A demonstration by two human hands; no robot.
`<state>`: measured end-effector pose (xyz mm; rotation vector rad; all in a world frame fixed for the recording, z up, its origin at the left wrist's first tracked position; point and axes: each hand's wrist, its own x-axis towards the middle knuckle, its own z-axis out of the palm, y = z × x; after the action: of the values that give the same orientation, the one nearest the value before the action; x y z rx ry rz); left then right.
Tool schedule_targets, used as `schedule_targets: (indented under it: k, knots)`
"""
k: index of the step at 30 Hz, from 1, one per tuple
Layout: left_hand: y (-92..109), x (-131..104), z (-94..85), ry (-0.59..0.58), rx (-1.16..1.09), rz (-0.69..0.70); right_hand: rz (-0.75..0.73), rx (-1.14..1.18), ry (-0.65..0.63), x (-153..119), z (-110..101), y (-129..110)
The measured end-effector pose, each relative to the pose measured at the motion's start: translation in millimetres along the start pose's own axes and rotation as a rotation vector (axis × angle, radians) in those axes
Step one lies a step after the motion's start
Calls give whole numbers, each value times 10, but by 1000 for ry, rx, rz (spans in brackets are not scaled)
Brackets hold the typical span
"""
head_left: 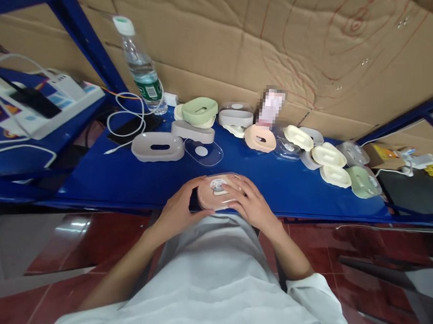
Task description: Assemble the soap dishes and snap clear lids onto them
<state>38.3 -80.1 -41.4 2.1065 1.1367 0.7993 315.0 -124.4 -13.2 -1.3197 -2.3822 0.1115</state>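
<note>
At the front edge of the blue table lies a pink soap box [204,194] with a clear lid and a round printed sticker on top. My left hand [179,206] grips its left end, thumb at the near side and fingers at the far side. Across its right part lies my right hand [253,203], with fingertips resting on the lid near the sticker and the thumb at the near edge. The lid seems to sit on the box, though my right fingers hide part of it. Behind my hands are a grey soap dish [142,147] and a loose clear lid [215,156].
Several soap box parts stand along the back, including a green dish [199,111], a peach dish [254,140], cream trays [329,155] and a green lidded box [364,183]. A water bottle [143,69] and white cable [125,122] are at left. Cardboard [209,44] walls the back.
</note>
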Motion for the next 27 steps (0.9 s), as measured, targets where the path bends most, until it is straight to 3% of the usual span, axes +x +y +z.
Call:
schedule_targets:
  k: [8, 19, 22, 27]
  knots:
    - [-2, -2, -23, -15, 6, 34, -42, 2, -4, -36, 20, -19]
    - [-9, 41, -202, -124, -87, 51, -54, 285, 67, -38, -34, 116]
    - [3, 26, -177, -141, -77, 31, -70, 307, 73, -9, -32, 127]
    - [20, 5, -97, -71, -50, -20, -71, 334, 51, 51, 3, 140]
